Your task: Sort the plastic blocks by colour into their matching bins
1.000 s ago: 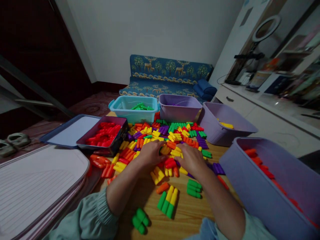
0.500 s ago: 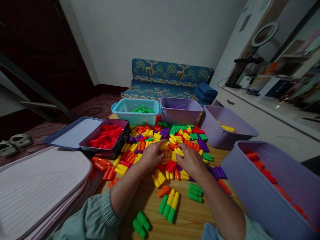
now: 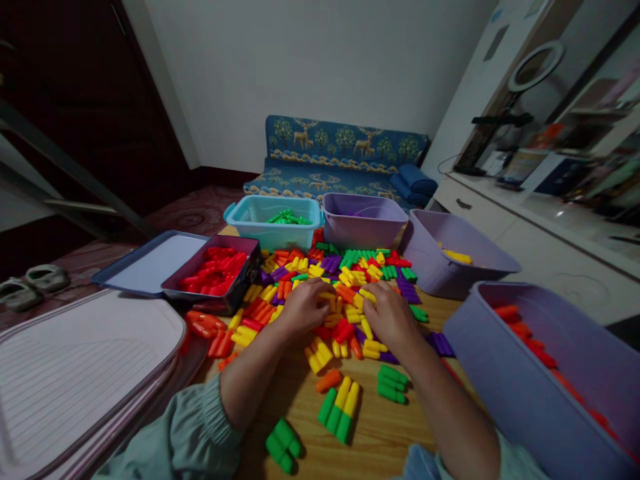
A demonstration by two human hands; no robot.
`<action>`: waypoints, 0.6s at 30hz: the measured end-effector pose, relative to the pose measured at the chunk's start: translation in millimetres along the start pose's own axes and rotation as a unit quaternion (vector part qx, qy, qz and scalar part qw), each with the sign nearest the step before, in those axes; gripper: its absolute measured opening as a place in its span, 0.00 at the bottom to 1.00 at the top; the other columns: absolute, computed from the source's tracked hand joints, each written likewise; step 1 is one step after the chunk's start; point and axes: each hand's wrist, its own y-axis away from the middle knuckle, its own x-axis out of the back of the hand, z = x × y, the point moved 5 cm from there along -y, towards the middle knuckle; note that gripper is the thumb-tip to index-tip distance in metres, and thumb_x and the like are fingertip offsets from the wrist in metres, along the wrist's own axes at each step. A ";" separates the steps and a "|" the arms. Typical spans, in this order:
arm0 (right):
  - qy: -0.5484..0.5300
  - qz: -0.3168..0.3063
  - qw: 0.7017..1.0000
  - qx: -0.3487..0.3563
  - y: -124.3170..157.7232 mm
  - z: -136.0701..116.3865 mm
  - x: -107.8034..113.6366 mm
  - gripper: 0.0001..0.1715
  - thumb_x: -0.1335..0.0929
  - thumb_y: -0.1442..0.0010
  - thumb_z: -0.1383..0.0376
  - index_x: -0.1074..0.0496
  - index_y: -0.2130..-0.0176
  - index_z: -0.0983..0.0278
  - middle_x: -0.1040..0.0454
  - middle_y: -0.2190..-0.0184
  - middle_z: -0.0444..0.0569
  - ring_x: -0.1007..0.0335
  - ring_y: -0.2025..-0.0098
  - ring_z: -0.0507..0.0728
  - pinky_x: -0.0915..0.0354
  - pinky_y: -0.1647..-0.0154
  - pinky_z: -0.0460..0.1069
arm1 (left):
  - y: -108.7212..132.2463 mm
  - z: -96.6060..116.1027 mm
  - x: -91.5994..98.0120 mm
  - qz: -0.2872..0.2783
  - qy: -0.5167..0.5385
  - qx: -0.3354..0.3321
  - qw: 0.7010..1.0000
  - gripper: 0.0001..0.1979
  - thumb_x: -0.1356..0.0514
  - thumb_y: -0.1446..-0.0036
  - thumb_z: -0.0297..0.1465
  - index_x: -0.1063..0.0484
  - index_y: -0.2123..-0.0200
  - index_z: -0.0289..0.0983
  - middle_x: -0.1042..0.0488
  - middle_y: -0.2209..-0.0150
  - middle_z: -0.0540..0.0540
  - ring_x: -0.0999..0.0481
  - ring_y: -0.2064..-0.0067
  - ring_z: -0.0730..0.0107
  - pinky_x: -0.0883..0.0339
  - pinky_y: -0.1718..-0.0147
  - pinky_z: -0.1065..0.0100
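Observation:
A heap of bright plastic blocks [image 3: 345,273], red, orange, yellow, green and purple, covers the wooden table [image 3: 370,433]. My left hand [image 3: 303,307] rests in the heap with its fingers curled around yellow blocks [image 3: 334,301]. My right hand [image 3: 390,313] is beside it, fingers bent over yellow pieces [image 3: 367,295] at the same spot. What each hand grips is partly hidden by the fingers. Both hands nearly touch over the middle of the pile.
A red-filled tin [image 3: 215,270] with its lid [image 3: 145,263] stands left. At the back are a teal bin [image 3: 273,223] with green blocks and a purple bin [image 3: 363,220]. Two more purple bins [image 3: 455,257] [image 3: 540,373] stand right. A white ribbed board [image 3: 75,367] lies near left.
Both hands have slid a little farther into the pile and drawn closer together, fingers curling over the yellow blocks. The camera shifted slightly.

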 end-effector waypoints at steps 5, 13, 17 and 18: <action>-0.002 -0.044 0.999 0.027 6.8 -13.1 7.1 0.14 0.35 0.43 0.64 0.26 0.57 0.60 0.24 0.58 0.49 0.28 0.56 0.57 0.39 0.57 0.48 | 1.8 5.8 1.6 -0.114 -0.017 -0.001 0.993 0.13 0.40 0.56 0.27 0.24 0.64 0.38 0.23 0.65 0.47 0.26 0.64 0.66 0.36 0.65 0.70; 0.010 -0.129 0.991 0.035 15.2 -23.6 -12.1 0.16 0.34 0.44 0.65 0.26 0.55 0.60 0.23 0.57 0.50 0.28 0.53 0.60 0.39 0.55 0.50 | 2.8 17.2 4.5 -0.180 -0.026 -0.014 0.983 0.21 0.35 0.56 0.34 0.24 0.55 0.41 0.24 0.59 0.45 0.26 0.60 0.62 0.37 0.63 0.69; 0.005 -0.122 0.992 0.028 15.4 -25.7 -14.8 0.16 0.33 0.44 0.65 0.26 0.55 0.61 0.23 0.57 0.50 0.28 0.53 0.60 0.39 0.55 0.50 | 3.8 19.1 6.1 -0.191 -0.005 -0.007 0.982 0.22 0.36 0.55 0.32 0.24 0.53 0.41 0.22 0.60 0.45 0.25 0.61 0.62 0.37 0.64 0.69; 0.002 -0.121 0.992 0.028 15.6 -25.9 -15.5 0.16 0.33 0.44 0.66 0.26 0.55 0.61 0.23 0.56 0.50 0.28 0.53 0.60 0.39 0.55 0.50 | 4.5 19.1 5.9 -0.197 0.003 -0.003 0.980 0.22 0.36 0.54 0.32 0.24 0.53 0.41 0.22 0.61 0.45 0.25 0.61 0.62 0.37 0.64 0.70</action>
